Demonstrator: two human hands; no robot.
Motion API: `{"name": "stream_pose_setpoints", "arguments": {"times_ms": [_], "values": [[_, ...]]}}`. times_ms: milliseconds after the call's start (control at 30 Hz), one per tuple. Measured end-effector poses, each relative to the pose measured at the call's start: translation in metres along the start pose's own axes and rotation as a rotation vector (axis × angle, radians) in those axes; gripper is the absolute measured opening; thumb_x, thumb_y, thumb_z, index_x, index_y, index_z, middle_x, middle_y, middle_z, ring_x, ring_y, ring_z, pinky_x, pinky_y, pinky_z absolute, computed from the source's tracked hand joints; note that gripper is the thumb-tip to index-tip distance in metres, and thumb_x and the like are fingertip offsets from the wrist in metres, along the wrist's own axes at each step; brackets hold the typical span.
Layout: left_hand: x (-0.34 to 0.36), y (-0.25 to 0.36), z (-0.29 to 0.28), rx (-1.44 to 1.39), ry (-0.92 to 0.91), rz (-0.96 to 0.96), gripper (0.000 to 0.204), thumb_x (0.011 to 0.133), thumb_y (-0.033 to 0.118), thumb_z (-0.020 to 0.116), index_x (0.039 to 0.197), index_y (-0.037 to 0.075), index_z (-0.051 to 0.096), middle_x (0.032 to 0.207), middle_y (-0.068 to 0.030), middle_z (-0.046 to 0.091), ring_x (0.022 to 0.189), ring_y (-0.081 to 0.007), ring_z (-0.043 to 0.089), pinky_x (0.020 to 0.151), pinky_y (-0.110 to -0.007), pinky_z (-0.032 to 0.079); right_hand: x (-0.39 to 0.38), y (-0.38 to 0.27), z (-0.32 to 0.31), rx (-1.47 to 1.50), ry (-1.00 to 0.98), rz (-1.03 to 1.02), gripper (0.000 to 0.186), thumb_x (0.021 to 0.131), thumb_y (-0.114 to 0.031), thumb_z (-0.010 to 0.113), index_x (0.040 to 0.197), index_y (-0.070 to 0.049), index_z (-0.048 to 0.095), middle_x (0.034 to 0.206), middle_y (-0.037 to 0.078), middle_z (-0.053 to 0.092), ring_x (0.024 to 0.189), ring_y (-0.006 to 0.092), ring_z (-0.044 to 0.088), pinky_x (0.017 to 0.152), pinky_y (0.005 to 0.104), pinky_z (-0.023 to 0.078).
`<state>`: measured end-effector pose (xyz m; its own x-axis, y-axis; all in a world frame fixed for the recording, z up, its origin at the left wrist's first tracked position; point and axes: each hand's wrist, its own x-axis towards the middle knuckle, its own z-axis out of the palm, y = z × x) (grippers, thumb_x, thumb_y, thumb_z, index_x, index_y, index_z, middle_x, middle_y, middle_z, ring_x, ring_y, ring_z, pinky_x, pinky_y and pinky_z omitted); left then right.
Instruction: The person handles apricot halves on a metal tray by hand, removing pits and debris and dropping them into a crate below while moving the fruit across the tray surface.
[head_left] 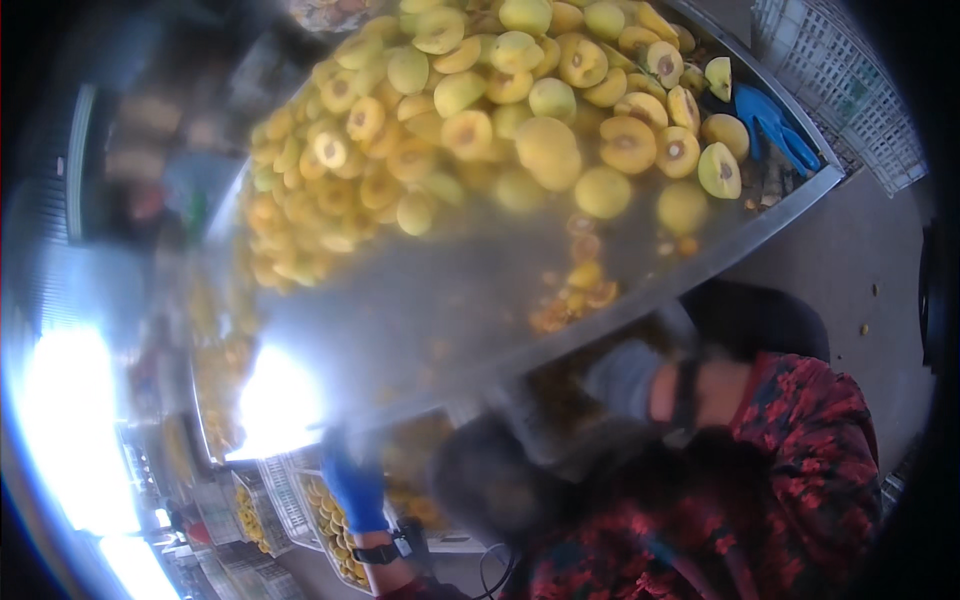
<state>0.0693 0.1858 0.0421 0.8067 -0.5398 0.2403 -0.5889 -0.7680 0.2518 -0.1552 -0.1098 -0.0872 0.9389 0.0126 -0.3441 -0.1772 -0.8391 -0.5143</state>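
Observation:
My left hand (352, 487), in a blue glove with a dark band at the wrist, is at the table's near edge, beside a bright patch of glare. Its fingers are smeared and what they hold, if anything, does not show. Just below the near edge is my right hand (625, 380), in a greyish glove; motion blur hides its fingers. Ahead lies a metal table (420, 290) with a big heap of halved yellow peaches (465, 130), many with the stone side up. A small clump of fruit scraps (575, 300) sits near the edge.
A blue glove (770, 125) lies in the table's far right corner. White plastic crates (850, 90) stand beyond it. Below the left edge are crates of fruit halves (335, 525). A dark rounded shape (495, 470), blurred, blocks the lower middle. Bits of fruit lie on the floor (860, 290).

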Motion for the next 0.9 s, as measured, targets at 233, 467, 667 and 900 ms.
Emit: {"name": "stream_pose_setpoints", "arguments": {"times_ms": [233, 467, 667, 900], "values": [[0.146, 0.074, 0.087, -0.395, -0.111, 0.092, 0.064, 0.084, 0.022, 0.074, 0.138, 0.004, 0.048, 0.129, -0.0182, 0.056, 0.119, -0.0278, 0.054, 0.098, -0.040, 0.046, -0.007, -0.003, -0.012, 0.036, 0.168, -0.289, 0.026, 0.084, -0.025, 0.057, 0.097, -0.004, 0.065, 0.091, 0.015, 0.068, 0.081, 0.0316, 0.066, 0.071, 0.0398, 0.052], [0.238, 0.105, 0.180, -0.309, -0.183, 0.317, 0.072, 0.074, 0.020, 0.082, 0.133, 0.000, 0.047, 0.126, -0.0216, 0.056, 0.117, -0.0361, 0.053, 0.100, -0.043, 0.044, -0.013, -0.024, -0.034, -0.602, 0.450, -0.235, 0.027, 0.085, -0.022, 0.051, 0.099, -0.002, 0.061, 0.076, 0.015, 0.063, 0.063, 0.0281, 0.060, 0.057, 0.0388, 0.048], [0.217, 0.090, 0.160, -0.920, -0.373, 0.046, 0.056, 0.082, 0.013, 0.074, 0.130, 0.000, 0.049, 0.118, -0.0143, 0.059, 0.107, -0.0292, 0.060, 0.091, -0.042, 0.051, -0.001, -0.026, -0.059, 0.071, 0.403, -0.367, 0.031, 0.089, -0.020, 0.053, 0.115, -0.004, 0.058, 0.089, 0.018, 0.066, 0.076, 0.0320, 0.066, 0.070, 0.0395, 0.052], [0.100, 0.109, 0.089, -1.835, -0.532, -0.287, 0.061, 0.096, 0.039, 0.053, 0.139, -0.002, 0.042, 0.130, -0.0159, 0.056, 0.107, -0.0300, 0.062, 0.083, -0.045, 0.056, -0.022, -0.035, -0.106, 0.508, 0.470, -0.293, 0.028, 0.091, -0.025, 0.059, 0.112, -0.007, 0.057, 0.090, 0.018, 0.065, 0.080, 0.0329, 0.065, 0.071, 0.0403, 0.051]]}}
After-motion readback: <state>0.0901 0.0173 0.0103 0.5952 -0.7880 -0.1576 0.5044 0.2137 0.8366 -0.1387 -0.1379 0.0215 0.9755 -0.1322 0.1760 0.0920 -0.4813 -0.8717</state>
